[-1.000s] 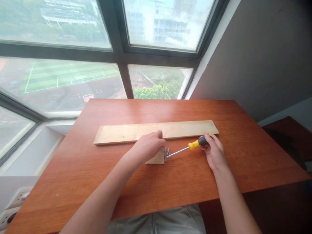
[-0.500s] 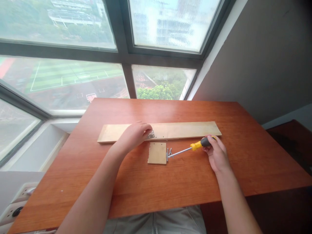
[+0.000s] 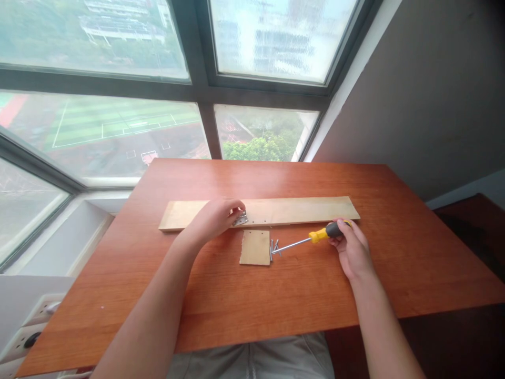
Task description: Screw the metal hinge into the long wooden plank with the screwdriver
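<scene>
Metal hinge (image 3: 240,219) pinched in my left hand (image 3: 215,218) on long plank (image 3: 300,210) | right hand (image 3: 351,250) grips screwdriver (image 3: 311,238), tip by screws (image 3: 275,247) beside small block (image 3: 255,247) on bench (image 3: 276,300) | step: seating hinge | next likely needs a screw picked and hinge holes aligned

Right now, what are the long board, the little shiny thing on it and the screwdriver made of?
Long board: pale bare wood, faint grain, matte. Little shiny thing under the left hand: probably metal, silvery gleam. Screwdriver in the right hand: steel-looking shaft, yellow-black handle, likely plastic or rubber.
</scene>
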A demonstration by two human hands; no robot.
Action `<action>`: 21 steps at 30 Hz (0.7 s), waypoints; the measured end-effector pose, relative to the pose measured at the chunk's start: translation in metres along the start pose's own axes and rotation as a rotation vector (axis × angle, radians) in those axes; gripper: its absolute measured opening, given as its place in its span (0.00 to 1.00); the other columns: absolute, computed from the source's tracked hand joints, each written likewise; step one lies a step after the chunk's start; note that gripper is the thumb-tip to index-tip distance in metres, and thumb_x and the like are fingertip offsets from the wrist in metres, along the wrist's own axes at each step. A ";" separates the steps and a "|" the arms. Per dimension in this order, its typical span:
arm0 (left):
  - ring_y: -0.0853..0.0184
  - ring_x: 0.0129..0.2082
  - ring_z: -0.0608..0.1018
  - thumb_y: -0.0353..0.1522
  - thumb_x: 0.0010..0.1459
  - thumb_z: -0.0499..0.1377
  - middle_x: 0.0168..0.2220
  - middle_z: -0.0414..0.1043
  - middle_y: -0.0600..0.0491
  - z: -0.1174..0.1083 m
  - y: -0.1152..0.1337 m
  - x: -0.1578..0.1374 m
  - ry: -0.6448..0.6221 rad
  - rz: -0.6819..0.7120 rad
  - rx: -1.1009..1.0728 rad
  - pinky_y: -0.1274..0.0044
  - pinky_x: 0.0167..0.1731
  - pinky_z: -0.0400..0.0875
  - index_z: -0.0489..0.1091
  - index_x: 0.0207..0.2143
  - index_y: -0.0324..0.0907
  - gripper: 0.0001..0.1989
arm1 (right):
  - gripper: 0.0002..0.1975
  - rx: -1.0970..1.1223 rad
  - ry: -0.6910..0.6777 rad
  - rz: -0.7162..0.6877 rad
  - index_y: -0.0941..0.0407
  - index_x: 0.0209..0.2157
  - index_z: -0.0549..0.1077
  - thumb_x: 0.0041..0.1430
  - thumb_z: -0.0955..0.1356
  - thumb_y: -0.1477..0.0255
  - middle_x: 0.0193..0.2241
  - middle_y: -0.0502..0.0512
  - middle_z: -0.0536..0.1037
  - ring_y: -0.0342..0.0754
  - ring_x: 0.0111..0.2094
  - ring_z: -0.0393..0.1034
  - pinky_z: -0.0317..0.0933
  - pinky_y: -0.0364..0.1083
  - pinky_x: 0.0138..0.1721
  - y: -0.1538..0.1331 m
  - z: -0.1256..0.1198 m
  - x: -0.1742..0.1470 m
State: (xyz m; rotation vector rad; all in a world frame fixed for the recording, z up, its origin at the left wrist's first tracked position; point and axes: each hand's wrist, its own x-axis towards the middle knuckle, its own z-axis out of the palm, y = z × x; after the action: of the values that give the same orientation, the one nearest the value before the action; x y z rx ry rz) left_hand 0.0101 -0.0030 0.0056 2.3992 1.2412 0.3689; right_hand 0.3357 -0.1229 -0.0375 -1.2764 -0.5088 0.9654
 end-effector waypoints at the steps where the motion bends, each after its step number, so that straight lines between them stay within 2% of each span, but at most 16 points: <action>1: 0.64 0.34 0.77 0.32 0.61 0.52 0.36 0.78 0.53 -0.001 0.001 0.000 -0.004 -0.005 0.000 0.76 0.33 0.65 0.74 0.38 0.45 0.10 | 0.14 0.003 0.000 0.000 0.55 0.35 0.72 0.50 0.75 0.64 0.30 0.48 0.72 0.39 0.27 0.65 0.62 0.36 0.23 0.000 0.000 0.000; 6: 0.64 0.33 0.76 0.33 0.61 0.52 0.37 0.76 0.51 -0.003 0.002 -0.001 0.026 -0.014 0.027 0.75 0.32 0.67 0.74 0.39 0.44 0.11 | 0.12 0.039 0.001 0.013 0.55 0.34 0.73 0.51 0.74 0.65 0.30 0.48 0.73 0.39 0.27 0.66 0.63 0.36 0.24 0.000 -0.001 0.001; 11: 0.61 0.43 0.76 0.35 0.62 0.52 0.48 0.72 0.47 0.002 0.004 0.000 0.117 0.051 0.023 0.70 0.43 0.70 0.71 0.46 0.43 0.13 | 0.09 0.119 -0.071 0.106 0.54 0.32 0.72 0.53 0.72 0.65 0.30 0.48 0.74 0.39 0.28 0.67 0.62 0.36 0.25 -0.002 -0.005 0.000; 15: 0.56 0.52 0.73 0.38 0.62 0.54 0.54 0.68 0.45 0.004 0.005 0.001 0.101 0.080 0.062 0.65 0.52 0.67 0.68 0.52 0.43 0.18 | 0.10 0.131 -0.239 0.245 0.54 0.37 0.74 0.52 0.71 0.67 0.33 0.51 0.75 0.43 0.32 0.71 0.65 0.40 0.30 -0.011 -0.005 -0.010; 18: 0.51 0.55 0.70 0.43 0.61 0.55 0.59 0.64 0.44 0.002 0.003 0.000 0.044 0.005 0.132 0.60 0.54 0.64 0.65 0.56 0.44 0.24 | 0.20 0.085 -0.411 0.341 0.55 0.47 0.72 0.51 0.70 0.69 0.39 0.57 0.76 0.48 0.34 0.72 0.66 0.44 0.33 -0.018 -0.004 -0.020; 21: 0.49 0.57 0.68 0.47 0.61 0.55 0.60 0.63 0.43 0.000 -0.001 -0.006 0.013 -0.058 0.178 0.59 0.55 0.63 0.63 0.58 0.44 0.28 | 0.22 -0.006 -0.535 0.336 0.53 0.52 0.69 0.53 0.68 0.69 0.38 0.56 0.76 0.45 0.32 0.70 0.64 0.44 0.33 -0.018 0.000 -0.027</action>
State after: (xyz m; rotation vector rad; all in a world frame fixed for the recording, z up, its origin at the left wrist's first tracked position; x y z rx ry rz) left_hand 0.0059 -0.0069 0.0050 2.5042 1.3995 0.2670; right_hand 0.3271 -0.1448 -0.0156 -1.1217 -0.7195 1.6073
